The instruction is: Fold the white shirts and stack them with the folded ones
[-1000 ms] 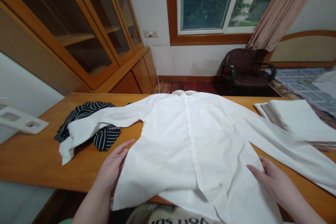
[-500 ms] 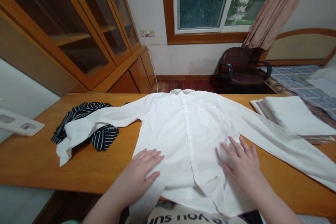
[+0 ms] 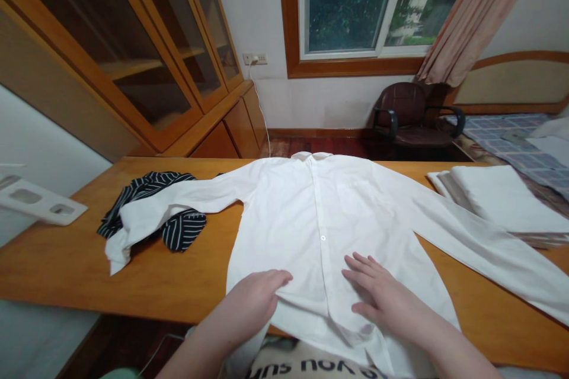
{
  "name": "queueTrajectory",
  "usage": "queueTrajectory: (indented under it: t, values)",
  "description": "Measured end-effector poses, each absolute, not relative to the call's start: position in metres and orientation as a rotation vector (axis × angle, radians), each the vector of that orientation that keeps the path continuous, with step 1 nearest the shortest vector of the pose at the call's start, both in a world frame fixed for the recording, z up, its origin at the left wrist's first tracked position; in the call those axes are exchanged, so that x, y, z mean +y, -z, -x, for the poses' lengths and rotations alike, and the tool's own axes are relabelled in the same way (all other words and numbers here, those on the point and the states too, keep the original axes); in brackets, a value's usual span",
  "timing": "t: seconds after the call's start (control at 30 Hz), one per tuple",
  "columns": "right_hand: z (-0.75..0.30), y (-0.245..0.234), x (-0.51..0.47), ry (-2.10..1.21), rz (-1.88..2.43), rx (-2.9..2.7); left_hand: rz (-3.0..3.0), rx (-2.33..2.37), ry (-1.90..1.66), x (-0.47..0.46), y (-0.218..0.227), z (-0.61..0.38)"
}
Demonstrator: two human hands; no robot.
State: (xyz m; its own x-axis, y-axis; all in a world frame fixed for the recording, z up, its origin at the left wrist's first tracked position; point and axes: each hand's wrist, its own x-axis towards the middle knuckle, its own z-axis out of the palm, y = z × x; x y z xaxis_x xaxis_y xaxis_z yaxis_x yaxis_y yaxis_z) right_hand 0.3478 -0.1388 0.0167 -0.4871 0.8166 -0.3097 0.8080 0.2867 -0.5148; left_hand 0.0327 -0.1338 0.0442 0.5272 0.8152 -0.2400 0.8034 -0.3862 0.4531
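A white long-sleeved button shirt (image 3: 297, 219) lies front up on the wooden table, its collar at the far edge and its hem hanging toward me. My left hand (image 3: 262, 293) is at the lower left of the shirt, fingers drawn together on the fabric, where a crease runs off to the right. Flat on the lower right front rests my right hand (image 3: 373, 287), open with its fingers apart. The left sleeve in view lies over a black-and-white striped cloth (image 3: 180, 234); the other sleeve stretches to the right table edge.
Folded white cloths (image 3: 507, 195) are stacked on the right of the wooden table (image 3: 178, 284). At the left edge sits a white plastic piece with oval holes (image 3: 44, 201). Beyond the table are a brown armchair (image 3: 406, 112) and a glass-door cabinet (image 3: 146, 59).
My right hand has moved left and nearer to me across the shirt. My left hand has shifted slightly right, its fingers closing together. The shirt's lower right front lies smoother and wider.
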Motion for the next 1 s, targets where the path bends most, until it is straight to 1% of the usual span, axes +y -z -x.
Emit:
queueTrajectory:
  t: [0.1,0.2,0.33,0.43,0.7,0.83,1.0]
  values:
    - [-0.353,-0.02,-0.138,-0.963,1.596,-2.429,-2.407,1.417,-0.185,-0.128,-0.039,-0.036]
    - [-0.355,-0.026,-0.145,-0.941,1.533,-2.412,-2.619,1.322,-0.237,-0.127,-0.033,-0.039]
    - [-0.352,-0.031,-0.159,-1.027,1.376,-2.494,-2.66,1.175,-0.084,-0.135,-0.03,-0.044]
    - [-0.347,-0.027,-0.165,-1.028,1.362,-2.556,-2.636,1.097,0.034,-0.139,-0.032,-0.046]
    - [-0.335,-0.006,-0.167,-0.859,1.522,-2.655,-2.682,0.971,-0.072,-0.144,-0.031,-0.056]
    - [-0.331,-0.001,-0.171,-0.808,1.501,-2.707,-2.532,0.833,0.083,-0.153,-0.037,-0.062]
    - [-0.321,0.02,-0.186,-0.596,1.493,-2.725,-2.356,0.764,0.188,-0.158,-0.043,-0.064]
